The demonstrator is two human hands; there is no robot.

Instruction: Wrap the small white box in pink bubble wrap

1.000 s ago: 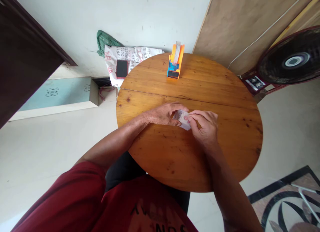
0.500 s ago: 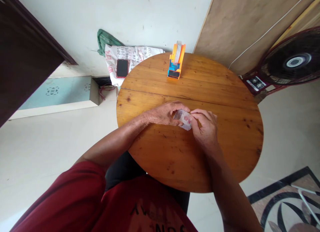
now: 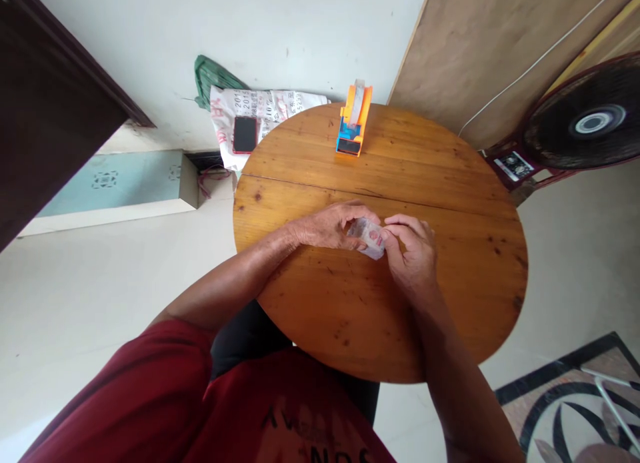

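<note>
Our left hand [image 3: 331, 227] grips the small packet [image 3: 373, 237] between thumb and fingers; its long axis seems to slant from ten to four o'clock, with our right hand [image 3: 413, 253] at its three o'clock edge, whether pinching we cannot tell

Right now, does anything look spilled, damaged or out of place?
Nothing looks spilled. Mildly odd: the smartphone lies on a printed white sack beside the round wooden table, not on it. The orange tape dispenser stands upright; the red-printed package is too small to judge for damage.
</note>
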